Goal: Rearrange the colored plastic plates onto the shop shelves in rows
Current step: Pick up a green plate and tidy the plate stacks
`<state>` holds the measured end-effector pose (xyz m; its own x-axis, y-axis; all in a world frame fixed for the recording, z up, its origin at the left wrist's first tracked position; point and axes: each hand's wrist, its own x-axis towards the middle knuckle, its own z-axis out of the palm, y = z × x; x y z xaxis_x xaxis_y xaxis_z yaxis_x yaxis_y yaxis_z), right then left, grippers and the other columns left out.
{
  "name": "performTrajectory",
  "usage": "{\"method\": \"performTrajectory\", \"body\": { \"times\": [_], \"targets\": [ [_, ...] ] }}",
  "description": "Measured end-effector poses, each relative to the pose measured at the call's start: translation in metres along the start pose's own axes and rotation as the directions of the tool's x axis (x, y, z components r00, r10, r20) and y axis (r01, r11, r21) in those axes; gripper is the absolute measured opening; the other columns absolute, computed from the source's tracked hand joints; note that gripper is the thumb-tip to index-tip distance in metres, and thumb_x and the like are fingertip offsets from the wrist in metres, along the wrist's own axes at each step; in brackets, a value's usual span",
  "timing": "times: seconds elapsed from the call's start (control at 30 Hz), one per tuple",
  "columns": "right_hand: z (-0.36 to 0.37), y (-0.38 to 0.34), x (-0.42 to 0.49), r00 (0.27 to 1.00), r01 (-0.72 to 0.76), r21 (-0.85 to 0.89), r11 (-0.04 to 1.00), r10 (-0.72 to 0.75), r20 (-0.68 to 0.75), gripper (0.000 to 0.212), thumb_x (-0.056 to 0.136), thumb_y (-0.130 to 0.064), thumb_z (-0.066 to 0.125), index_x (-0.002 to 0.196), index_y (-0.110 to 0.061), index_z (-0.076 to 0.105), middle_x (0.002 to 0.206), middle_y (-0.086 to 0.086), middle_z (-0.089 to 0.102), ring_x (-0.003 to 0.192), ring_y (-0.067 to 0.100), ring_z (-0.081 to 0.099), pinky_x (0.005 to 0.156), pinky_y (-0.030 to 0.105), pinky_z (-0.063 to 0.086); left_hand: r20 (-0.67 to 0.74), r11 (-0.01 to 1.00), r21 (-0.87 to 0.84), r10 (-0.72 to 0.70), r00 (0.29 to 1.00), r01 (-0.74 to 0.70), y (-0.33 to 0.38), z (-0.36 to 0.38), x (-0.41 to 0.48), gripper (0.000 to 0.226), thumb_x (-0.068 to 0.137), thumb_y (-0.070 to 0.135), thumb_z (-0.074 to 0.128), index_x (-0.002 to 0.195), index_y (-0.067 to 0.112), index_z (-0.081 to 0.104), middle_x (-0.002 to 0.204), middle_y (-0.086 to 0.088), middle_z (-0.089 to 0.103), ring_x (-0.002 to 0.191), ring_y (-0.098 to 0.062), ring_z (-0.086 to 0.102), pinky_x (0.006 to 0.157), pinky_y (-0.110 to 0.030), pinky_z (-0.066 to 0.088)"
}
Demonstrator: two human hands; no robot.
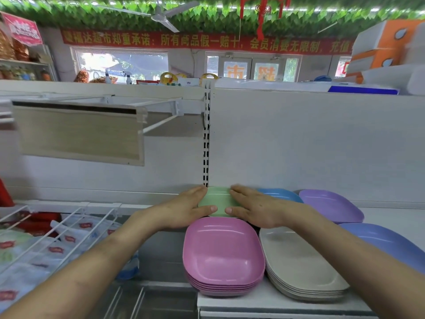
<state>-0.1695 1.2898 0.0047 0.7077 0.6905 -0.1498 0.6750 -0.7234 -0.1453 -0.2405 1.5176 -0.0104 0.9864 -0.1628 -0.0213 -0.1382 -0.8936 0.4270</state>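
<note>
A green plate stack [218,200] sits at the back of the white shelf [391,217], against the back panel. My left hand [188,208] grips its left side and my right hand [255,207] grips its right side, thumbs on the near rim. In front of it stands a pink plate stack [222,254]. A beige plate stack [299,261] lies to the right of the pink one. A light blue stack [280,194], a purple stack [331,204] and a periwinkle blue plate [386,242], partly hidden by my right forearm, fill the right side.
A slotted upright post [206,134] divides the back panels. To the left, a white wire basket [57,233] holds packaged goods. A wooden-faced shelf [78,132] hangs above left. Boxes [379,49] stand on top at the right.
</note>
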Motion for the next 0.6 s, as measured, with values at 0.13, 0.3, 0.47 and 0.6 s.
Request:
{"method": "performTrajectory", "body": {
  "times": [0.13, 0.3, 0.47, 0.6],
  "targets": [
    [-0.003, -0.004, -0.009, 0.998, -0.016, 0.018, 1.000, 0.018, -0.067, 0.077, 0.107, -0.058, 0.032, 0.166, -0.014, 0.010, 0.173, 0.000, 0.006, 0.159, 0.015, 0.005, 0.126, 0.029, 0.004, -0.066, 1.000, 0.027, 0.016, 0.998, -0.014, 0.005, -0.005, -0.009, 0.068, 0.105, 0.050, 0.047, 0.161, 0.019, 0.025, 0.166, 0.001, 0.028, 0.151, -0.012, 0.026, 0.111, -0.016, 0.018],
    [-0.010, -0.030, -0.059, 0.992, 0.013, 0.107, 0.994, 0.001, -0.127, 0.075, 0.105, -0.060, 0.031, 0.166, -0.018, 0.014, 0.173, -0.006, 0.010, 0.157, 0.008, 0.011, 0.120, 0.018, 0.006, -0.192, 0.996, 0.034, 0.092, 0.977, -0.087, 0.013, 0.002, -0.044, 0.076, 0.098, 0.071, 0.034, 0.163, 0.032, 0.022, 0.167, 0.017, 0.021, 0.153, 0.000, 0.017, 0.126, -0.026, 0.016],
    [0.003, -0.063, -0.106, 0.998, 0.018, 0.028, 0.999, -0.016, -0.059, 0.075, 0.105, -0.065, 0.022, 0.166, -0.026, 0.006, 0.171, -0.016, 0.001, 0.156, 0.002, 0.003, 0.104, 0.004, -0.003, -0.045, 0.999, 0.032, 0.019, 0.999, -0.017, 0.038, 0.019, -0.090, 0.094, 0.083, 0.084, 0.016, 0.164, 0.038, 0.004, 0.166, 0.029, -0.007, 0.149, 0.014, -0.011, 0.126, -0.022, -0.001],
    [0.027, -0.068, -0.103, 0.995, 0.040, -0.087, 0.995, -0.048, -0.088, 0.077, 0.104, -0.062, 0.016, 0.166, -0.018, 0.001, 0.173, -0.002, -0.007, 0.158, 0.009, -0.004, 0.117, 0.017, -0.011, 0.038, 0.992, 0.128, 0.012, 0.999, -0.017, 0.047, 0.032, -0.096, 0.079, 0.098, 0.068, 0.018, 0.164, 0.030, -0.004, 0.167, 0.021, -0.020, 0.147, 0.010, -0.025, 0.114, -0.014, -0.016]
  ]
}}
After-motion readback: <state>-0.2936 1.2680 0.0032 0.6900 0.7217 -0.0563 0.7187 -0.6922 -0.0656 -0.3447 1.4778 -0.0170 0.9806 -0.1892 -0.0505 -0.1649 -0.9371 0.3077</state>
